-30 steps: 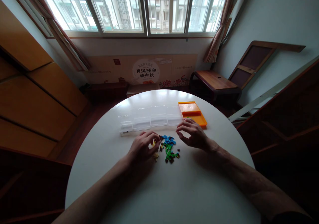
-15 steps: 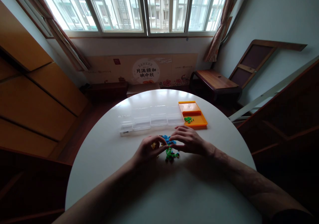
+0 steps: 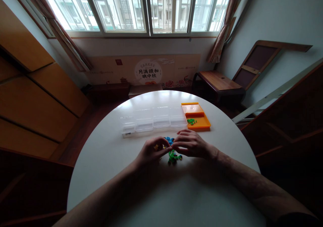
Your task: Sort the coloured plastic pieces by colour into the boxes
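Small toy bricks lie in a loose pile on the white round table (image 3: pixel 111 173), right under my hands. Green bricks (image 3: pixel 173 158) show at the near side, blue bricks (image 3: pixel 169 140) at the far side, and yellow bricks (image 3: pixel 156 148) partly behind my left hand (image 3: pixel 150 150). That hand curves round the pile, thumb and fingertips pinched. My right hand (image 3: pixel 190 143) comes in from the other side, its fingers bent and closed, the tips meeting those of the left. Whatever sits between the fingertips is too small to make out.
Beyond my hands stands a row of clear plastic compartments (image 3: pixel 161 123), with a small dark bit in the leftmost one. An orange tray (image 3: pixel 203 123) adjoins its right end and holds several green pieces (image 3: pixel 191 121). A wooden bench (image 3: pixel 219 80) stands past the table.
Both hands stay over the pile with their fingertips together. The fingers of my right hand have shifted slightly, and more of the green bricks' near side shows.
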{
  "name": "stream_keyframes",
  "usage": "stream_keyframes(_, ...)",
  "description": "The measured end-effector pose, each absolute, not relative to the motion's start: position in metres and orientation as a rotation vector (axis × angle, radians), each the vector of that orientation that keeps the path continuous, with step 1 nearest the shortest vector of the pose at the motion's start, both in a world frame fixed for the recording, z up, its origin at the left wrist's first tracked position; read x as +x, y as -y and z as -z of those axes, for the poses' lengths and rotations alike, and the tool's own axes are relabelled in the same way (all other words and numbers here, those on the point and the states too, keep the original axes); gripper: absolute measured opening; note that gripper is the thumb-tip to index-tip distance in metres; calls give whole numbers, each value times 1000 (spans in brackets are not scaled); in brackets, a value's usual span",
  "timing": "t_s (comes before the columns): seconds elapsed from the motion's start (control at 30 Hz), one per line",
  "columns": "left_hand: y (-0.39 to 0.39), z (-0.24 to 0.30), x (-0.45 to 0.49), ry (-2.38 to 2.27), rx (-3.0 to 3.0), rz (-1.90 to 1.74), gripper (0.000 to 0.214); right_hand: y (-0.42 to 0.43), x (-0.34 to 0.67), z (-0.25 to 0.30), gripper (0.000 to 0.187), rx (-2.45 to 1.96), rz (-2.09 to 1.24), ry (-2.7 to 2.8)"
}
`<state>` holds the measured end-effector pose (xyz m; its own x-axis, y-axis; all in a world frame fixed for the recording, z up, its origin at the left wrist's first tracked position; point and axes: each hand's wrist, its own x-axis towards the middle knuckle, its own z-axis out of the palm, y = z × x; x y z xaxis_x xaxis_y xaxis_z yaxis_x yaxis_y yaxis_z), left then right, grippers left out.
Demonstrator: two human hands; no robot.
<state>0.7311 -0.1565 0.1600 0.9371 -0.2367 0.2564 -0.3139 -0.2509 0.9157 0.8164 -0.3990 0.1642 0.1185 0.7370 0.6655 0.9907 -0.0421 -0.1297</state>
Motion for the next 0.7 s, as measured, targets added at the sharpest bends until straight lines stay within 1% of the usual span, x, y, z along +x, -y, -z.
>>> stream_keyframes(0.17,152,-158,731,472,1963,-167,31,406,823,-163,11,-1899,531,1577)
stream_keyframes(0.27,144,-159,733,645,2171,-325,22,419,836,-162,10,-1996,552,1339)
stream_keyframes(0.4,133,-159,736,826,2330,-472,13,440,861,-157,9,-2093,684,988)
stream_keyframes(0.53,130,-159,736,868,2356,-512,7,454,880,-146,5,-2216,688,764)
stream_keyframes(0.7,131,-157,734,919,2367,-491,5,452,882,-138,9,-2249,653,724)
